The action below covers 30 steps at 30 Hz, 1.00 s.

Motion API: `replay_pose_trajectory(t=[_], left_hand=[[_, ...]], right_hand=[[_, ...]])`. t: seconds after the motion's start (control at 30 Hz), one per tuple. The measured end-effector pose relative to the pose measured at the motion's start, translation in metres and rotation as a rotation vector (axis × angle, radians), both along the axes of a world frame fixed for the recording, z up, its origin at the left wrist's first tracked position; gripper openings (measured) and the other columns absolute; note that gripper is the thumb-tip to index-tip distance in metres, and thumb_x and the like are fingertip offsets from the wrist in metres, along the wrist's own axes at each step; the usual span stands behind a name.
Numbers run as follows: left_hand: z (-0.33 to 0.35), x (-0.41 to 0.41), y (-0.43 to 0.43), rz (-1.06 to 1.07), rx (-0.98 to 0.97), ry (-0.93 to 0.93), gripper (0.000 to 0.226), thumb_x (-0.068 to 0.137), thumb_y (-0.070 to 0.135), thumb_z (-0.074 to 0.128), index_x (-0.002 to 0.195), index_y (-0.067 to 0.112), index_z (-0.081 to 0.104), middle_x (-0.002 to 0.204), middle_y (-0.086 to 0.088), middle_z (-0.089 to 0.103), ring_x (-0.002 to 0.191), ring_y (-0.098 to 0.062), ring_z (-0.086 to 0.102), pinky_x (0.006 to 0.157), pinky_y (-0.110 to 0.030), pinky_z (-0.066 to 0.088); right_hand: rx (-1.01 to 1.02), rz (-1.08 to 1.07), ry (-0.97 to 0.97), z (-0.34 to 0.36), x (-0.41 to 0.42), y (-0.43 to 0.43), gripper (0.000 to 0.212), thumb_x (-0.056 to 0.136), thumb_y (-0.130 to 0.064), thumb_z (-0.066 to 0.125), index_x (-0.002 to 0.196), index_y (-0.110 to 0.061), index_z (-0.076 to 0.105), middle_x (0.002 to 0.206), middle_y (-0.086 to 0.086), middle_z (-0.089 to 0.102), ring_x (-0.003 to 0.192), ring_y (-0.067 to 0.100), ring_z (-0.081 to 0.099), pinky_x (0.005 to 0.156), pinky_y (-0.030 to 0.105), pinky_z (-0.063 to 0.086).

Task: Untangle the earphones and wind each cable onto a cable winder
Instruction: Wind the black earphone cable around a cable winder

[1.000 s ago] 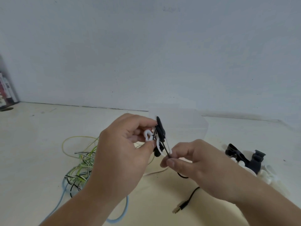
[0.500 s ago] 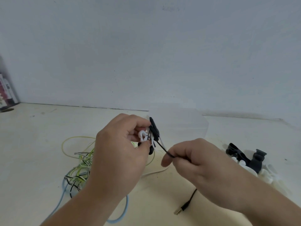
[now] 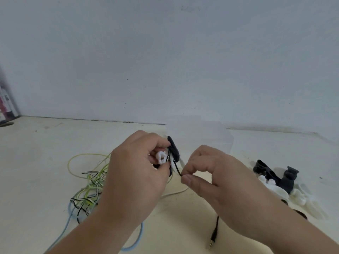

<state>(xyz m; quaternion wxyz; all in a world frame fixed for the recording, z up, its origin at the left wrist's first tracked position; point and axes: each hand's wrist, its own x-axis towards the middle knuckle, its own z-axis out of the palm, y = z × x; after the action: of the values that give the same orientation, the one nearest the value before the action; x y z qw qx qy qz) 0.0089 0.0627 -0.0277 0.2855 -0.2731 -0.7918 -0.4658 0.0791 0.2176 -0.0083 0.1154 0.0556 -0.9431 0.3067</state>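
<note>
My left hand (image 3: 135,173) grips a white cable winder (image 3: 161,157) with black earphone cable (image 3: 173,149) wrapped round it, held above the table's middle. My right hand (image 3: 211,176) pinches the free run of that black cable (image 3: 177,170) just right of the winder. The cable's tail hangs under my right wrist and ends in a gold jack plug (image 3: 212,241) near the front edge. A tangle of yellow-green, black-and-white and light blue earphone cables (image 3: 88,189) lies on the table to the left, partly hidden by my left forearm.
A pile of spare black (image 3: 286,178) and white winders (image 3: 275,189) lies at the right. A translucent box (image 3: 201,136) stands behind my hands against the wall. Books (image 3: 7,105) lean at the far left edge.
My right hand has moved up and left, closer to the winder, shortening the free cable between the hands. The jack plug has shifted slightly right along the table.
</note>
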Motion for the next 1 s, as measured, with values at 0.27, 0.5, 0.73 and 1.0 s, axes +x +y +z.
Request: replay_pose_trajectory(t=[0.27,0.5,0.73,1.0], left_hand=[[0.002,0.005,-0.001,-0.040,-0.282,0.216,0.022,0.077,0.006,0.065,0.088,0.024,0.069,0.086,0.012,0.054,0.069,-0.006,0.053,0.062,-0.018,0.041],[0.000,0.005,-0.001,-0.122,-0.394,0.199,0.015,0.084,0.016,0.053,0.082,0.028,0.062,0.083,0.013,0.051,0.063,-0.009,0.050,0.053,-0.029,0.045],[0.002,0.007,0.001,-0.304,-0.307,0.035,0.031,0.075,0.002,0.066,0.082,0.031,0.061,0.084,0.015,0.059,0.078,-0.009,0.061,0.067,-0.026,0.048],[0.004,0.012,0.001,-0.496,-0.225,0.002,0.047,0.075,-0.003,0.063,0.105,0.032,0.066,0.088,0.008,0.060,0.086,-0.019,0.062,0.078,-0.035,0.054]], right_hand=[[-0.156,-0.018,-0.016,0.009,0.002,0.011,0.021,0.091,-0.037,0.061,0.072,-0.030,0.067,0.063,-0.022,0.059,0.048,0.002,0.047,0.053,0.011,0.038],[-0.286,0.075,-0.092,0.014,0.005,0.019,0.014,0.087,-0.026,0.067,0.074,-0.027,0.070,0.071,-0.011,0.068,0.067,0.004,0.060,0.070,0.021,0.046],[-0.318,-0.117,0.106,0.014,0.000,0.019,0.026,0.094,-0.025,0.059,0.070,-0.020,0.068,0.062,0.001,0.066,0.042,-0.001,0.051,0.044,0.008,0.033],[-0.371,-0.201,0.126,0.006,-0.007,0.025,0.028,0.094,-0.032,0.061,0.070,-0.020,0.068,0.061,0.008,0.064,0.043,0.001,0.051,0.047,0.011,0.037]])
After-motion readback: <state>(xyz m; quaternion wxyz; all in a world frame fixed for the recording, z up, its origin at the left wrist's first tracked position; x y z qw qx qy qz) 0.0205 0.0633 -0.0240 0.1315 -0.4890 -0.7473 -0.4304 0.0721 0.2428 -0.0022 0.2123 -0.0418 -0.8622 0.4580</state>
